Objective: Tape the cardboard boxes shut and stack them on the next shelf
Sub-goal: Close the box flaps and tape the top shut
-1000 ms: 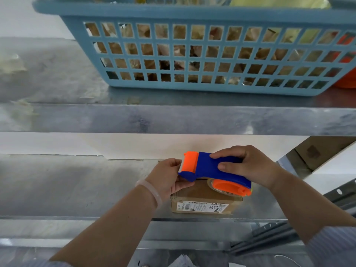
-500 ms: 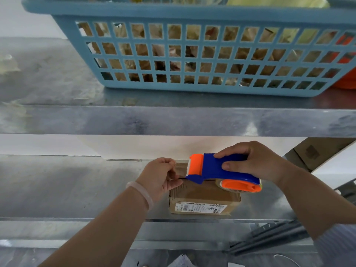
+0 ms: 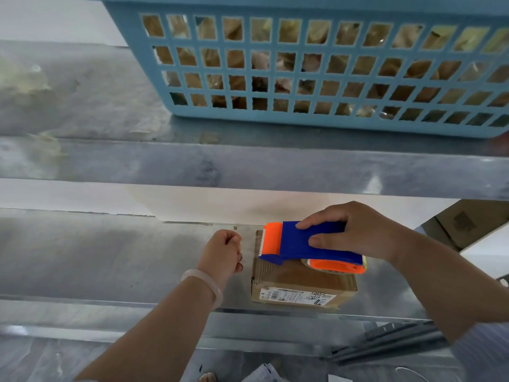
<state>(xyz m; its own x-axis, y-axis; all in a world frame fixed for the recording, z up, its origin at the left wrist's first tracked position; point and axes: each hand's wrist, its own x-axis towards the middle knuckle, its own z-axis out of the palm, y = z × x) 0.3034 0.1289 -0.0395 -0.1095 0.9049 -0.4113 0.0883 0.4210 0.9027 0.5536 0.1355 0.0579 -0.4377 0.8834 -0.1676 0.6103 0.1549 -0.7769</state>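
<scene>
A small brown cardboard box with a white label on its front sits near the front edge of the middle metal shelf. My right hand grips a blue and orange tape dispenser just above the box top. My left hand, with a pale bangle on the wrist, is beside the box's left end. Its fingers pinch the end of a clear tape strip that stretches from the dispenser's toothed edge. The box's top seam is mostly hidden under the dispenser.
A light blue lattice basket full of packets stands on the upper shelf. Another cardboard box leans at the far right behind a metal bracket. Papers lie on the level below.
My right hand has drawn the dispenser to the right. A length of clear tape now spans the gap to my left hand, which has moved off the box's left end.
</scene>
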